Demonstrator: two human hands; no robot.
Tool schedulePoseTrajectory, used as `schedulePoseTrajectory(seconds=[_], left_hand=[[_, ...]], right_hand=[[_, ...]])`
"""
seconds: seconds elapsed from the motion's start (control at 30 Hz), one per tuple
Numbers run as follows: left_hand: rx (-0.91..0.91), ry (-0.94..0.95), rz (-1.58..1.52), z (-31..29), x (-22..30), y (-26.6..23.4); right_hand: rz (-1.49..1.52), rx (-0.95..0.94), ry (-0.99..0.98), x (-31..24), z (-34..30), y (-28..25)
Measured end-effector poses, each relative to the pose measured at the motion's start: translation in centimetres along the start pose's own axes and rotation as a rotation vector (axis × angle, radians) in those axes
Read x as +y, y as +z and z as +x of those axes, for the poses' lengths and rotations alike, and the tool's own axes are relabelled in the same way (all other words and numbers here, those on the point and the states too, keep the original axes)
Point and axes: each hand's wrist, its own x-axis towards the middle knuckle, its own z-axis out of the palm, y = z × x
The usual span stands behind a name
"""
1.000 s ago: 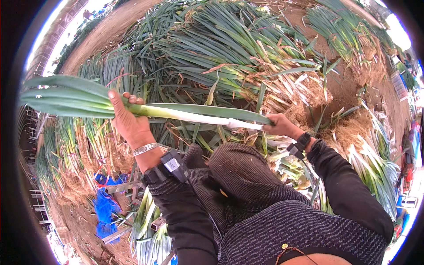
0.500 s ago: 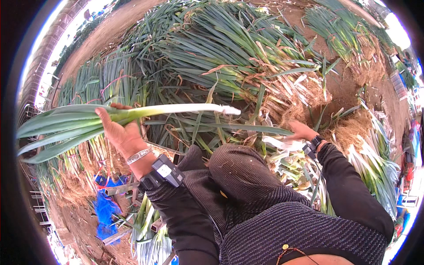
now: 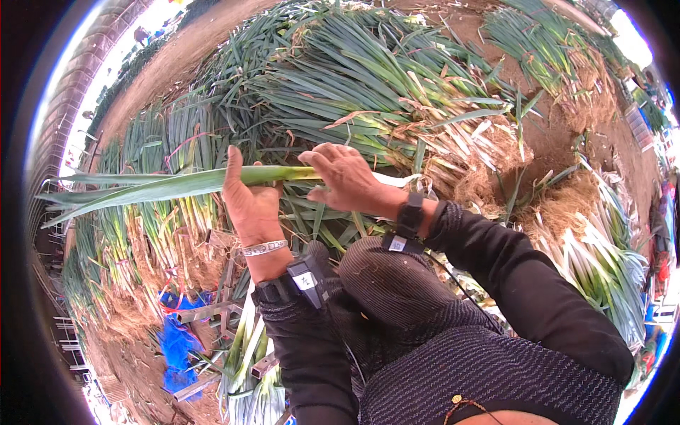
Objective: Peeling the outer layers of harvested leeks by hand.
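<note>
A single long green onion (image 3: 166, 188) lies level across both my hands. Its leaves point left, and its pale end shows just past my right wrist. My left hand (image 3: 253, 212) cradles it where the leaves meet the stalk, fingers curled behind and thumb raised. Over the stalk to the right, my right hand (image 3: 347, 177) has its fingers bent round it and covers much of the white part. Whether the fingers also grip a loose outer leaf is hidden. Beyond the hands spreads a large heap of green onions (image 3: 333, 78) with dry, brownish roots.
Standing bundles of green onions (image 3: 184, 138) are at the left, near blue netting (image 3: 177, 347) and metal bars (image 3: 202, 312). Trimmed white-stalked onions (image 3: 581, 262) lie at the right beside a clump of roots (image 3: 567, 202). Another rooted pile (image 3: 559, 64) sits on the bare soil at far right.
My right hand has come up and left from low beside my knee onto the onion's stalk. My left hand has shifted slightly right with the onion.
</note>
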Motion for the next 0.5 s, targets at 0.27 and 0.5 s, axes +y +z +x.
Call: schedulePoseTrajectory(seconds=[0.27, 0.5], left_hand=[[-0.192, -0.066, -0.025, -1.0, -2.9, 0.3], [-0.39, 0.146, 0.352, -2.3, -2.0, 0.1]], right_hand=[[-0.084, 0.198, 0.162, -1.3, 3.1, 2.6], [-0.048, 0.108, 0.199, -2.3, 4.3, -0.2]])
